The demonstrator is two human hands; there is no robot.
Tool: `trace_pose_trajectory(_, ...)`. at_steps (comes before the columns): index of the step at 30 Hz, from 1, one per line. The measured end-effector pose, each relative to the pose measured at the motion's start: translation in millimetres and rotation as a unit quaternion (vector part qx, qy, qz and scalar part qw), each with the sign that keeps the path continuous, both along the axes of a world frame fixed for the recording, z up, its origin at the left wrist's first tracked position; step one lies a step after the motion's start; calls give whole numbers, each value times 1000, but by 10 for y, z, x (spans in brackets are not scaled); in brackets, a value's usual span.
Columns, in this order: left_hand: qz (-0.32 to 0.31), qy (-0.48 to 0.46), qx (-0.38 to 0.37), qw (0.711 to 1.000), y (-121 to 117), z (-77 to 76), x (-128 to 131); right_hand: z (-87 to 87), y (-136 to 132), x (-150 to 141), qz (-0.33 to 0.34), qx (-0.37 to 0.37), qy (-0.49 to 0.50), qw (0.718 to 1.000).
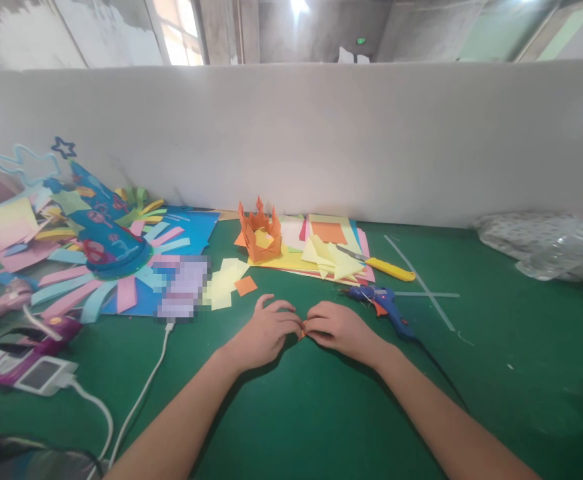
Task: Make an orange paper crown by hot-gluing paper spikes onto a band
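My left hand (271, 332) and my right hand (340, 331) meet over the green table, fingertips pinched together. Between them shows a small corner of orange paper (303, 331); the rest of it is hidden by my fingers. Beyond my hands stands an orange folded-paper crown (261, 241) with pointed tips. A small orange paper square (246, 286) lies ahead of my left hand, beside pale yellow paper pieces (221, 287). Right of my right hand rests a blue hot glue gun (384, 308) with an orange trigger.
A yellow utility knife (390, 269) lies by stacked coloured paper (329, 230). At left are a blue party hat (109, 227), a blurred-out phone-like device (184, 287) on a white cable (154, 373), and a power bank (45, 375). A plastic bottle (561, 250) lies far right.
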State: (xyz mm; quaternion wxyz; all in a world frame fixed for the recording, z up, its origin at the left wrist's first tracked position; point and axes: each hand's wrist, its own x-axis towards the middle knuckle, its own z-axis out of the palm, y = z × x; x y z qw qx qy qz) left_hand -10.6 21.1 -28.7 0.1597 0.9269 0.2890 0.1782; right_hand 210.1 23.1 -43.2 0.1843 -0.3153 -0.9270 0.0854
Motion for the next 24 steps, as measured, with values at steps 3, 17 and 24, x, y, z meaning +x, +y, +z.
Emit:
trace_pose_trajectory(3,1,1,-4,1000,12,-1,-5,20,-1,3,3,17,-19,1000)
trace_pose_trajectory(17,-13,15,23,1000,40,38,-18,-4,-13,-114,-28,57,-41,997)
trace_pose_trajectory(24,10,7,28,1000,9,14,-6,37,-17,-96,-18,22,-29,999)
